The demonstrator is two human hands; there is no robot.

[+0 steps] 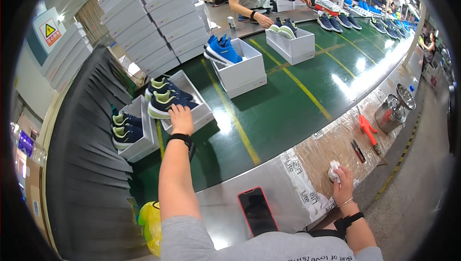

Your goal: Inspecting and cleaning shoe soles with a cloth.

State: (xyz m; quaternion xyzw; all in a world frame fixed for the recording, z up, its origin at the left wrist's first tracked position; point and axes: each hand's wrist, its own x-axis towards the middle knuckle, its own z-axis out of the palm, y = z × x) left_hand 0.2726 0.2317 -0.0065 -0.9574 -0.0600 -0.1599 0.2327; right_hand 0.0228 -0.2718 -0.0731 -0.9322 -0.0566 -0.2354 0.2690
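My left hand [181,119] reaches to a navy shoe [165,102] with a pale green sole, its fingers bent against the shoe's side. A matching navy shoe [163,87] lies just behind it. Both rest in and over the rim of an open white shoebox [204,110] on the green conveyor belt [278,112]. Over the bench at the right, my right hand [344,184] is closed round a crumpled white wad [333,171], which looks like cloth or tissue.
Other open boxes hold navy shoes [127,129], blue shoes [223,50] and dark shoes [286,28], the last by a co-worker's hand [263,19]. Boxes [158,16] are stacked beyond. A phone [257,210], black-and-red tool [357,150], red-handled tool [368,129] and metal pot [390,112] lie nearer.
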